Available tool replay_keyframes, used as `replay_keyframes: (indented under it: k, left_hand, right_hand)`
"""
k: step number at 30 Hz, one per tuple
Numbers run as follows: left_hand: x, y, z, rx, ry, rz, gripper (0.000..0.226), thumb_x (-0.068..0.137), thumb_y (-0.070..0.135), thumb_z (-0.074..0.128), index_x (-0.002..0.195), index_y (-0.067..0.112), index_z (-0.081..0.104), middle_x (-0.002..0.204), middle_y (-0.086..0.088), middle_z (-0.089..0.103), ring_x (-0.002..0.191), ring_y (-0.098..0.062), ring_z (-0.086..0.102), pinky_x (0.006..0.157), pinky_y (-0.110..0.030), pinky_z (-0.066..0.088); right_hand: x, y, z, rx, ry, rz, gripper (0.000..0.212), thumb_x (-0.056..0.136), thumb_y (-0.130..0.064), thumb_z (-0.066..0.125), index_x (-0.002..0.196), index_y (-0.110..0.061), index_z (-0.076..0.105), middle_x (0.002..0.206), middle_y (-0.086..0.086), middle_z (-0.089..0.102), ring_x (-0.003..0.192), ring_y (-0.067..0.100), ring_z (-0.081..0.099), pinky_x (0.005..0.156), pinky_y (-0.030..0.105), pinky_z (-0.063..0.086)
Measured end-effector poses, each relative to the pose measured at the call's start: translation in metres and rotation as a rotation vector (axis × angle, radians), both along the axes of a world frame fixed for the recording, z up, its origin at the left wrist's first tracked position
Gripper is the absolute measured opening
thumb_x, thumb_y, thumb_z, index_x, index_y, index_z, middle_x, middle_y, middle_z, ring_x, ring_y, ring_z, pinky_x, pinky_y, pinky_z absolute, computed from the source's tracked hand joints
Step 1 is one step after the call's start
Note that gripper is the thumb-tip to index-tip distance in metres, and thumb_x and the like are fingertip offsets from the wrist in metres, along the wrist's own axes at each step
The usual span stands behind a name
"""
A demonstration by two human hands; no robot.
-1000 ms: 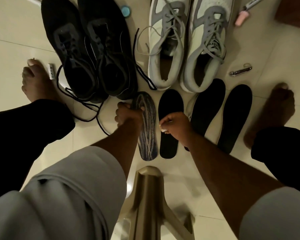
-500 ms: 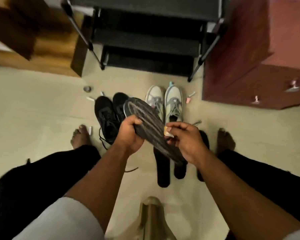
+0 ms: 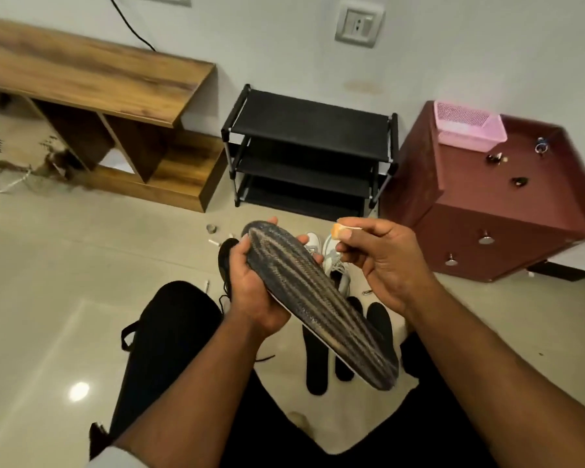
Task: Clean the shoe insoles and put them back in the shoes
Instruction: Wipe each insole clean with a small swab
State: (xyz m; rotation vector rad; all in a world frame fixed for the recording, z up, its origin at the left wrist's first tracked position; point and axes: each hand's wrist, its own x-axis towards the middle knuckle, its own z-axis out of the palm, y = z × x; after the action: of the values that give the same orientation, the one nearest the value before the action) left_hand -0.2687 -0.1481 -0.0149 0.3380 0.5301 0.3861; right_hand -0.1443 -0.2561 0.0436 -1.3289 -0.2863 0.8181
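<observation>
In the left hand (image 3: 254,292), up at chest level: the striped insole (image 3: 321,305). It was flat on the floor a second ago, in the row with the others; now it's lifted clear, patterned face up, toe end pointing away from the person, heel end hanging out past the palm toward their lap. Fingers curl under and around the toe half, thumb on the near edge. Firm grip, clamped on the insole.

Just right of that grip, the right hand (image 3: 382,261) pinches a small orange-and-white object (image 3: 343,229) between thumb and fingertips. Can't tell what it is; eraser or small scrubber is my guess. It sits near the insole's toe end, not touching it.

Below the grip, on the floor: plain black insoles (image 3: 313,359) lying between the person's legs, mostly hidden behind the lifted one. Beyond them, parts of the white-grey sneakers (image 3: 335,261) and a black shoe (image 3: 225,255).

Farther out from the hands: black shoe rack (image 3: 311,130) against the wall, maroon cabinet (image 3: 487,214) to its right.

What it means: pickup done, cleaning of the first insole is set up but not started. The other insoles look untouched and none is back in a shoe. Task is early. Next move, likely: bring the tool down onto the striped face and rub along it.
</observation>
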Motion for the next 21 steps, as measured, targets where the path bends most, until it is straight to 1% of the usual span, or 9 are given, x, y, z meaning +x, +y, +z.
replay_keyframes:
  k: [4, 7, 8, 10, 12, 14, 17, 19, 21]
  left_hand:
    - [-0.007, -0.007, 0.002, 0.034, -0.110, -0.147, 0.070, 0.087, 0.077, 0.026, 0.141, 0.039, 0.048, 0.133, -0.020, 0.060, 0.112, -0.040, 0.062, 0.095, -0.057, 0.050]
    - [-0.005, -0.011, -0.005, -0.034, -0.133, -0.229, 0.084, 0.081, 0.086, 0.023, 0.144, 0.035, 0.046, 0.138, -0.018, 0.057, 0.130, -0.044, 0.049, 0.101, -0.064, 0.042]
    - [-0.004, -0.013, -0.006, -0.041, -0.125, -0.247, 0.088, 0.080, 0.087, 0.024, 0.144, 0.031, 0.046, 0.138, -0.018, 0.057, 0.131, -0.043, 0.048, 0.099, -0.065, 0.043]
    - [0.000, -0.016, -0.002, -0.038, -0.110, -0.254, 0.087, 0.082, 0.082, 0.028, 0.138, 0.021, 0.055, 0.132, -0.017, 0.062, 0.120, -0.038, 0.059, 0.092, -0.060, 0.050]
    - [0.002, -0.017, 0.001, -0.038, -0.095, -0.249, 0.077, 0.087, 0.072, 0.030, 0.118, 0.013, 0.070, 0.116, -0.017, 0.069, 0.099, -0.032, 0.070, 0.079, -0.051, 0.057]
    - [0.003, -0.014, -0.003, -0.044, -0.081, -0.242, 0.074, 0.090, 0.067, 0.030, 0.106, 0.011, 0.075, 0.108, -0.017, 0.071, 0.092, -0.031, 0.071, 0.080, -0.051, 0.055]
    - [0.003, -0.008, -0.009, -0.010, -0.061, -0.271, 0.069, 0.090, 0.066, 0.037, 0.120, 0.012, 0.068, 0.113, -0.019, 0.067, 0.098, -0.033, 0.067, 0.089, -0.053, 0.047]
    - [0.004, -0.004, -0.011, 0.025, -0.057, -0.302, 0.067, 0.091, 0.066, 0.039, 0.123, 0.013, 0.065, 0.111, -0.018, 0.068, 0.095, -0.031, 0.068, 0.087, -0.050, 0.048]
    - [0.005, 0.000, -0.011, 0.066, -0.027, -0.321, 0.066, 0.091, 0.066, 0.039, 0.117, 0.013, 0.069, 0.109, -0.018, 0.069, 0.092, -0.030, 0.069, 0.084, -0.047, 0.050]
  right_hand:
    - [-0.015, 0.011, 0.009, -0.121, -0.258, 0.031, 0.005, 0.080, -0.001, 0.069, 0.084, -0.002, 0.073, 0.072, 0.025, 0.066, 0.061, 0.024, 0.057, 0.051, 0.032, 0.048]
    - [-0.016, 0.019, 0.010, -0.208, -0.432, 0.052, 0.006, 0.081, -0.011, 0.072, 0.081, -0.015, 0.076, 0.069, 0.016, 0.067, 0.058, 0.024, 0.058, 0.051, 0.039, 0.049]
    - [-0.015, 0.022, 0.009, -0.244, -0.509, 0.075, 0.006, 0.082, -0.015, 0.072, 0.082, -0.018, 0.077, 0.071, 0.009, 0.069, 0.057, 0.018, 0.059, 0.050, 0.036, 0.051]
    - [-0.013, 0.029, 0.007, -0.321, -0.662, 0.112, 0.007, 0.083, -0.021, 0.071, 0.087, -0.022, 0.076, 0.079, -0.005, 0.072, 0.061, 0.004, 0.062, 0.052, 0.026, 0.050]
    - [-0.012, 0.034, 0.004, -0.363, -0.782, 0.108, 0.008, 0.083, -0.023, 0.070, 0.090, -0.023, 0.075, 0.086, -0.012, 0.071, 0.075, -0.001, 0.064, 0.065, 0.024, 0.052]
    - [-0.013, 0.038, 0.001, -0.386, -0.916, 0.119, 0.009, 0.086, -0.020, 0.068, 0.092, -0.022, 0.074, 0.091, -0.013, 0.068, 0.087, -0.002, 0.061, 0.078, 0.016, 0.049]
    - [-0.015, 0.043, -0.002, -0.401, -1.100, 0.164, 0.012, 0.089, -0.014, 0.063, 0.095, -0.018, 0.073, 0.091, -0.009, 0.065, 0.089, 0.001, 0.058, 0.080, 0.009, 0.043]
    - [-0.014, 0.046, -0.003, -0.418, -1.144, 0.164, 0.014, 0.090, -0.013, 0.061, 0.096, -0.017, 0.073, 0.093, -0.006, 0.066, 0.089, 0.003, 0.058, 0.082, 0.012, 0.044]
    - [-0.013, 0.047, -0.003, -0.451, -1.188, 0.168, 0.015, 0.091, -0.013, 0.058, 0.097, -0.016, 0.072, 0.093, -0.004, 0.065, 0.089, 0.005, 0.058, 0.082, 0.017, 0.046]
